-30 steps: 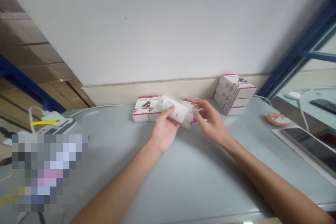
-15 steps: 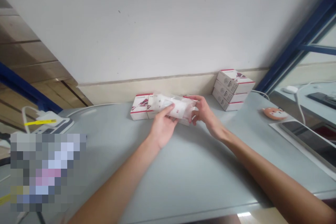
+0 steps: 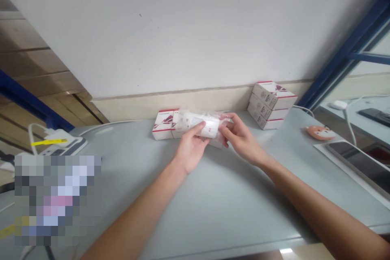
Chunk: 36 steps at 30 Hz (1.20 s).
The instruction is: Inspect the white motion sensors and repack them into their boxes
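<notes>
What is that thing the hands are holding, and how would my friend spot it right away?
Find the long grey table by the white wall. Near the wall, the left hand and right hand hold a see-through plastic bag with something white inside. It is up in the hands, while the white and red boxes behind it sit on the table.

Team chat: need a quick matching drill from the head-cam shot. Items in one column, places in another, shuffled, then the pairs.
Items:
1. clear plastic packet
2. stack of three white boxes
3. white box with red edges
4. orange fox-face figure

Places:
A. on the table, far right
B. at the wall skirting
C. between left hand and right hand
D. on the table, partly behind the packet

Pairs: 1-C, 2-B, 3-D, 4-A
</notes>
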Available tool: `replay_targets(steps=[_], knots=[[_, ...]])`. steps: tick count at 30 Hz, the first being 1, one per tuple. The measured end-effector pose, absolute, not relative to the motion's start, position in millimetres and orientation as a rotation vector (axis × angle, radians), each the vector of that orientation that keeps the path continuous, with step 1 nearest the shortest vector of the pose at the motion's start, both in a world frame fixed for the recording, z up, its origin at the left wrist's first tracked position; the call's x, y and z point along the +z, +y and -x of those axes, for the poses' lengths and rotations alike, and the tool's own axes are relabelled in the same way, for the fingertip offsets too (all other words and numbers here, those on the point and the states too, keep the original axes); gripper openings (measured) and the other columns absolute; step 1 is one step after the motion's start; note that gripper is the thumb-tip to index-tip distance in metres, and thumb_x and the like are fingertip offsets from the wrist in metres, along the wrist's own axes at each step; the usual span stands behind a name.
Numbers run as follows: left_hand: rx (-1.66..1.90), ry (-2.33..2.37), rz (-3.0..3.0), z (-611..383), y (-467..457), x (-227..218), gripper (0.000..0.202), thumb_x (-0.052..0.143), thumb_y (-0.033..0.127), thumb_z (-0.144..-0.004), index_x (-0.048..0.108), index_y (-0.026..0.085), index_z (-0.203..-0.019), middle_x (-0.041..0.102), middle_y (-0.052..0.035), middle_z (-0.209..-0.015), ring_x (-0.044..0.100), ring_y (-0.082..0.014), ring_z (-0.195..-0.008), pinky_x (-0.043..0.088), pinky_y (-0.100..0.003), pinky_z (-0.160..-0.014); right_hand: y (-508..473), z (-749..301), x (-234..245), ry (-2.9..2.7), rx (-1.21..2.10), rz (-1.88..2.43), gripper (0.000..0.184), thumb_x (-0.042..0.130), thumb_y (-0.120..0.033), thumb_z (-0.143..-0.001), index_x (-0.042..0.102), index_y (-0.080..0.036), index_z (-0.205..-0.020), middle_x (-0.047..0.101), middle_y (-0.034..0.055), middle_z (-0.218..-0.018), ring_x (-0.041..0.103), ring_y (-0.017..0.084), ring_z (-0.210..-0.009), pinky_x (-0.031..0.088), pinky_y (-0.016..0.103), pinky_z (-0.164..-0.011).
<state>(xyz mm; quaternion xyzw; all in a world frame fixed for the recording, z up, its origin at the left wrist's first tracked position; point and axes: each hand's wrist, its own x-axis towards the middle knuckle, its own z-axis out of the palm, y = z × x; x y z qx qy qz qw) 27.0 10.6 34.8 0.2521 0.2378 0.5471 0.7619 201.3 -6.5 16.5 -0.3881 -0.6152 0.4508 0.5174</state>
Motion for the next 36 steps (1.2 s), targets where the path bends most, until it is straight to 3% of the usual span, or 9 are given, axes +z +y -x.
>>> replay_targets(steps=[4, 7, 10, 12, 16, 20, 27, 31, 36], knots=[[1.206, 0.495, -0.686, -29, 11, 34, 0.045, 0.083, 0.022, -0.084, 0.067, 0.023, -0.126, 0.075, -0.0072, -0.126, 0.068, -0.0254, -0.124, 0.053, -0.037, -0.105, -7, -198, 22, -1.31, 1.086, 0.834, 0.019, 0.064, -0.043, -0.103, 0.054, -0.028, -0.11, 0.058, -0.007, -0.066, 0.051, 0.014, -0.06, 0.042, 0.03, -0.063], [1.366, 0.623, -0.91, -26, 14, 28, 0.071, 0.086, 0.03, -0.083, 0.048, 0.034, -0.143, 0.065, -0.007, -0.14, 0.066, -0.0264, -0.127, 0.054, -0.043, -0.105, -7, -201, 29, -1.095, 1.13, 0.788, 0.016, 0.07, -0.036, -0.099, 0.057, -0.027, -0.1, 0.053, -0.0076, -0.063, 0.046, 0.012, -0.056, 0.036, 0.027, -0.057], [1.643, 0.844, -1.448, -16, 20, 19, 0.093, 0.09, 0.04, -0.078, 0.032, 0.04, -0.151, 0.048, -0.0105, -0.155, 0.057, -0.0303, -0.139, 0.048, -0.051, -0.113, -7, -207, 36, -0.915, 1.217, 0.777, 0.016, 0.074, -0.029, -0.093, 0.059, -0.025, -0.093, 0.049, -0.0071, -0.064, 0.042, 0.01, -0.055, 0.033, 0.025, -0.053], [1.713, 0.91, -2.024, -9, 23, 14, 0.098, 0.095, 0.043, -0.072, 0.036, 0.036, -0.151, 0.041, -0.0138, -0.159, 0.043, -0.0371, -0.152, 0.038, -0.058, -0.122, -7, -209, 40, -0.852, 1.281, 0.764, 0.018, 0.076, -0.024, -0.089, 0.058, -0.024, -0.09, 0.048, -0.0068, -0.065, 0.041, 0.009, -0.055, 0.033, 0.024, -0.053], [1.444, 0.824, -2.754, -4, 21, 10, 0.074, 0.091, 0.038, -0.079, 0.052, 0.038, -0.143, 0.045, -0.0114, -0.161, 0.035, -0.0379, -0.158, 0.024, -0.062, -0.129, -9, -209, 42, -0.828, 1.39, 0.762, 0.024, 0.078, -0.024, -0.087, 0.055, -0.023, -0.084, 0.041, -0.0065, -0.067, 0.032, 0.008, -0.056, 0.03, 0.023, -0.052], [1.332, 0.888, -2.292, -8, 14, 16, 0.051, 0.087, 0.025, -0.082, 0.07, 0.036, -0.13, 0.065, -0.0086, -0.147, 0.054, -0.0351, -0.145, 0.022, -0.055, -0.13, -12, -208, 41, -0.963, 1.494, 0.777, 0.024, 0.078, -0.03, -0.088, 0.055, -0.025, -0.085, 0.033, -0.0067, -0.066, 0.028, 0.011, -0.057, 0.03, 0.027, -0.052], [1.169, 0.894, -1.949, -6, 7, 31, 0.046, 0.089, 0.025, -0.076, 0.079, 0.035, -0.119, 0.075, -0.0072, -0.129, 0.063, -0.0344, -0.125, 0.037, -0.043, -0.12, -10, -209, 34, -1.431, 1.083, 0.947, 0.032, 0.07, -0.053, -0.097, 0.054, -0.025, -0.092, 0.06, 0.0, -0.081, 0.053, 0.017, -0.07, 0.044, 0.034, -0.066], [1.17, 0.859, -1.865, -7, 4, 39, 0.043, 0.089, 0.027, -0.077, 0.08, 0.033, -0.119, 0.076, -0.0059, -0.125, 0.066, -0.0308, -0.115, 0.047, -0.036, -0.106, -7, -212, 26, -1.615, 0.791, 0.997, 0.032, 0.059, -0.055, -0.104, 0.054, -0.025, -0.094, 0.062, 0.0028, -0.087, 0.056, 0.019, -0.077, 0.045, 0.035, -0.072], [0.866, 0.808, -1.567, 2, 6, 54, 0.037, 0.087, 0.04, -0.082, 0.078, 0.025, -0.114, 0.079, -0.0067, -0.095, 0.072, -0.0232, -0.08, 0.051, -0.029, -0.069, -11, -215, 31, -1.766, 0.624, 1.011, 0.028, 0.05, -0.049, -0.11, 0.054, -0.025, -0.095, 0.06, 0.0034, -0.086, 0.054, 0.02, -0.077, 0.042, 0.035, -0.07]])
